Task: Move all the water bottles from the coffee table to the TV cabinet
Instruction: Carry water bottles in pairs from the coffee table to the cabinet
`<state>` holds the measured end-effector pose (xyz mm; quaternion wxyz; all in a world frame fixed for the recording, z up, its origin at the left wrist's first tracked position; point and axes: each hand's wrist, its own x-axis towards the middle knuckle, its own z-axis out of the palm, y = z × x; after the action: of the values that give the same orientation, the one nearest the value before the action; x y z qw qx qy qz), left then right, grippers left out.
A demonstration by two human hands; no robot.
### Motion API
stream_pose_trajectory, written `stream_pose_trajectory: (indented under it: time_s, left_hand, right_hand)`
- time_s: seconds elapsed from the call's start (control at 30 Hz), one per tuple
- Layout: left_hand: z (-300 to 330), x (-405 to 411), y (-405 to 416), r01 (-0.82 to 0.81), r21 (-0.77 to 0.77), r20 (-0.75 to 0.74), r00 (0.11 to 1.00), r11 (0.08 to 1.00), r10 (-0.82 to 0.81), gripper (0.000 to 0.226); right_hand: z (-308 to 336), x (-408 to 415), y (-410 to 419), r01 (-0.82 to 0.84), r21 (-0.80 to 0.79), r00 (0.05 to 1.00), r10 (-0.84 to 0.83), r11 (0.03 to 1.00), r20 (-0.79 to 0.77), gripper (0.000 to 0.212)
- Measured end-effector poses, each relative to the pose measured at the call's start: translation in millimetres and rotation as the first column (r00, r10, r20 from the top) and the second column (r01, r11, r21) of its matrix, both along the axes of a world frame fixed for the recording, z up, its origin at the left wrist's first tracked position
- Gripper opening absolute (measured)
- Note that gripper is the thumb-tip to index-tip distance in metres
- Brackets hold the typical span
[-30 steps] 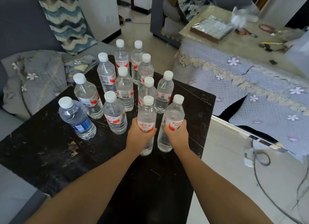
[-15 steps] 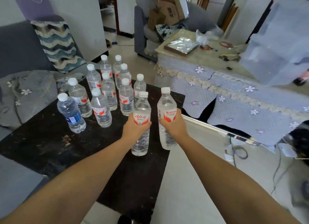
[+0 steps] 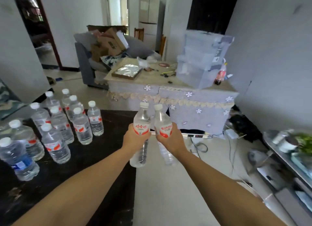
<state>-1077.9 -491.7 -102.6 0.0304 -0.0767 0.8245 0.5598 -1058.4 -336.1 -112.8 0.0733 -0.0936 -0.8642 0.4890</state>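
Hands past the black coffee table's [image 3: 108, 158] right edge: left hand [image 3: 135, 139] grips one clear red-labelled water bottle [image 3: 141, 123], right hand [image 3: 168, 141] grips another [image 3: 163, 123], over open pale floor [image 3: 168, 192]; remaining bottles [image 3: 81, 124] stand on the table.

Clutter beyond the task
Stacked plastic drawers [image 3: 200, 60] are set on a cloth-draped table [image 3: 170, 97]; cardboard boxes [image 3: 108, 43] are piled on a grey sofa [image 3: 84, 64].
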Motion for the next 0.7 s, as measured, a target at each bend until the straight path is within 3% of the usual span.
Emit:
stream_pose_trajectory:
  time_s: [0.23, 0.37, 0.5, 0.7]
  left_hand:
    - [3, 24, 47, 0.272, 0.023, -0.044, 0.962, 0.962, -0.271, 0.056]
    - [1, 48, 80, 0.393, 0.003, -0.043, 0.919, 0.919, -0.393, 0.055]
    - [-3, 89, 125, 0.574, 0.019, -0.002, 0.819, 0.819, -0.574, 0.055]
    - [8, 182, 210, 0.767, -0.03, -0.019, 0.641, 0.641, -0.768, 0.055]
  right_hand:
    - [5, 67, 47, 0.351, 0.023, 0.936, -0.351, 0.936, 0.015, 0.074]
    - [5, 120, 72, 0.5, 0.009, 0.865, -0.5, 0.866, 0.028, 0.068]
    - [7, 194, 99, 0.642, -0.006, 0.766, -0.641, 0.766, 0.05, 0.056]
    - [12, 321, 148, 0.826, 0.021, 0.56, -0.826, 0.563, 0.065, 0.064]
